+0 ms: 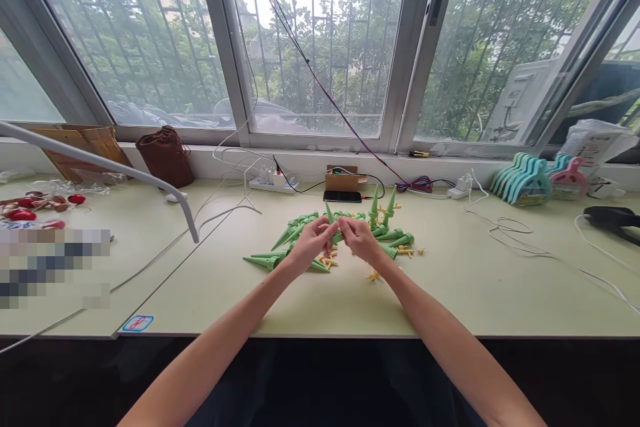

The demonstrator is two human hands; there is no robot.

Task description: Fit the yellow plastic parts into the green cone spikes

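My left hand (316,240) is closed around a green plastic watering spike (329,212), its pointed end sticking up. My right hand (356,237) meets it, fingertips pinched together against the left fingers; what they pinch is hidden. Around both hands lie more green watering spikes (267,261), most of them on their sides. Two spikes (374,208) stand upright just beyond my right hand. Small yellow valve pieces (327,259) are scattered beneath the hands, with a few more yellow pieces (373,276) nearer the front.
Behind the pile are a black phone (343,197), a small cardboard box (342,180) and a white power strip (274,184). Teal hangers (523,180) stand at the right, near loose white cables (520,240). A grey curved arm (150,180) crosses the left side.
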